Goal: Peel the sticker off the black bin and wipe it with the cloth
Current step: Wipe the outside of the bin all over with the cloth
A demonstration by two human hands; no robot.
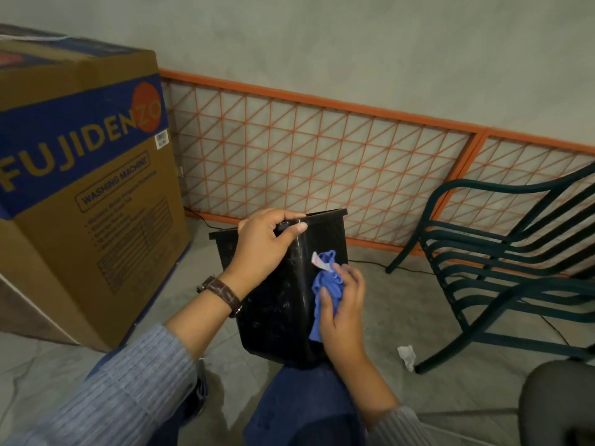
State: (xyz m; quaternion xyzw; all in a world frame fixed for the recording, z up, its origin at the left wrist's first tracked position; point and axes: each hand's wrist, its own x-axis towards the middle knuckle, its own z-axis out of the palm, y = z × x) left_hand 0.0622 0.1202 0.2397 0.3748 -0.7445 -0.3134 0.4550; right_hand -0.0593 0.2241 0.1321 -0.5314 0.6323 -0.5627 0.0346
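A black bin [273, 304] rests tilted on my right knee, its opening facing away from me. My left hand [264, 249] grips the near corner of its rim. My right hand [343, 304] presses a crumpled blue cloth [326, 281] against the bin's right side. A small white sticker [320, 262] with a red mark sits at the top of the cloth, beside my fingertips; whether it still clings to the bin I cannot tell.
A large brown and blue washing machine box [83, 175] stands at the left. An orange wire-mesh panel [322, 162] leans on the wall behind. A dark green chair [502, 265] stands at the right, a crumpled white scrap [407, 355] on the floor by its leg.
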